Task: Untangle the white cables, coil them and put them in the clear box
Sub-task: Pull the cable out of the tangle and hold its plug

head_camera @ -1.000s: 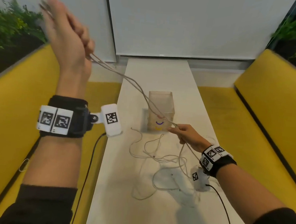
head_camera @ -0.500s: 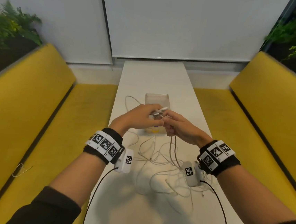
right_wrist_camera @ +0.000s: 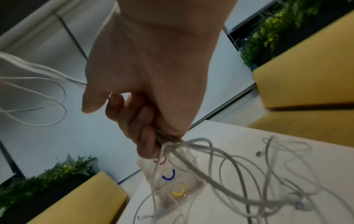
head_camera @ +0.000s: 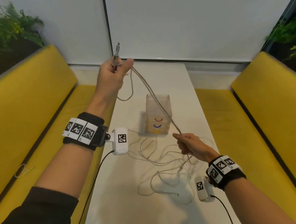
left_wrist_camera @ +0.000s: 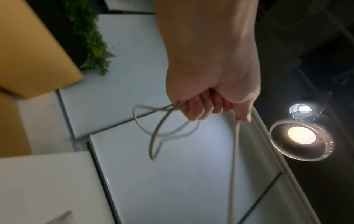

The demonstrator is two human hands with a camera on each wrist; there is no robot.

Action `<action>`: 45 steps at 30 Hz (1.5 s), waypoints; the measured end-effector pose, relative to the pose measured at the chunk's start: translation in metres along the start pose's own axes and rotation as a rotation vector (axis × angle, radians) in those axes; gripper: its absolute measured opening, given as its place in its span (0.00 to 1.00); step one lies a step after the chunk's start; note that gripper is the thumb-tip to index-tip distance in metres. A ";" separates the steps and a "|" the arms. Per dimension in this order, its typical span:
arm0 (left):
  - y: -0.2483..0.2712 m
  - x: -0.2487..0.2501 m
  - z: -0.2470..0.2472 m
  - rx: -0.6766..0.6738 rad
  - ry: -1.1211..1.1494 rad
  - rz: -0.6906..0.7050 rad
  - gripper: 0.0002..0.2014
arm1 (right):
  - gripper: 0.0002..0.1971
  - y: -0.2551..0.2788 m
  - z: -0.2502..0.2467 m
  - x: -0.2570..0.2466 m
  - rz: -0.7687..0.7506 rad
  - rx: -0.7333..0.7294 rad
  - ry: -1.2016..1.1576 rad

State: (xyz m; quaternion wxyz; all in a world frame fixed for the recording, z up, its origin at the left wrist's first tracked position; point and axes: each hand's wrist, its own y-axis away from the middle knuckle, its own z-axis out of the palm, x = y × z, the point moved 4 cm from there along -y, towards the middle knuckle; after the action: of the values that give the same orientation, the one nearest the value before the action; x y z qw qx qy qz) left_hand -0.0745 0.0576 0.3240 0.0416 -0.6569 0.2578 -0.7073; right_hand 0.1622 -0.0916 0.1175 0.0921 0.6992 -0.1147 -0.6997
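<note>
Since half a second ago, both hands have parted: the left hand (head_camera: 112, 74) has risen from the middle of the table toward 11 o'clock, and the right hand (head_camera: 191, 145) has dropped back toward 4 o'clock. Left fingers (left_wrist_camera: 199, 109) are curled tight round the white cables (head_camera: 164, 158), with a plug end (head_camera: 116, 52) sticking up above the fist and a loose loop hanging below it. Right fingers (right_wrist_camera: 138, 121) are likewise clamped on a bunch of strands, thumb pressed against them. Between the two fists a taut run of at least two strands crosses in front of the clear box (head_camera: 157, 116). How many cables there are in all cannot be told; the rest lie in one loose tangle on the table (head_camera: 134, 210) at 5 o'clock of the box. One box stands upright at the table's middle, showing three coloured arcs: red, blue, yellow. Two yellow benches (head_camera: 26, 109) flank the long white table, at 9 and 3 o'clock. White blinds (head_camera: 188, 25) close the far end at 12 o'clock, with green plants (head_camera: 9, 28) behind each bench.
</note>
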 end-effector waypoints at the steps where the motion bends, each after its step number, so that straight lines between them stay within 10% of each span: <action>1: 0.000 0.001 -0.001 0.033 0.021 -0.005 0.18 | 0.24 0.000 -0.001 0.000 -0.008 0.005 0.009; 15: -0.012 0.032 -0.051 0.589 0.441 0.044 0.14 | 0.28 0.006 -0.033 0.022 0.134 0.039 0.455; 19: -0.009 0.024 -0.034 0.360 0.308 -0.062 0.15 | 0.22 0.008 -0.033 0.009 0.025 0.013 0.628; 26: 0.013 -0.012 0.025 -0.050 -0.004 -0.233 0.18 | 0.20 0.002 -0.001 -0.042 -0.129 -0.013 0.102; 37: -0.011 0.029 -0.048 0.549 0.471 0.014 0.21 | 0.26 0.012 -0.040 0.011 -0.043 0.204 0.295; 45: -0.010 0.047 -0.048 0.548 0.572 0.048 0.25 | 0.21 0.008 -0.035 0.027 0.029 0.065 0.434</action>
State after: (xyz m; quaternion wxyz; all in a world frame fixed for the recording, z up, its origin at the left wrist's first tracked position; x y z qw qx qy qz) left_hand -0.1237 0.0623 0.3711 0.1583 -0.3918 0.0761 -0.9031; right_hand 0.1967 -0.1082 0.0942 0.1020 0.8343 -0.1245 -0.5273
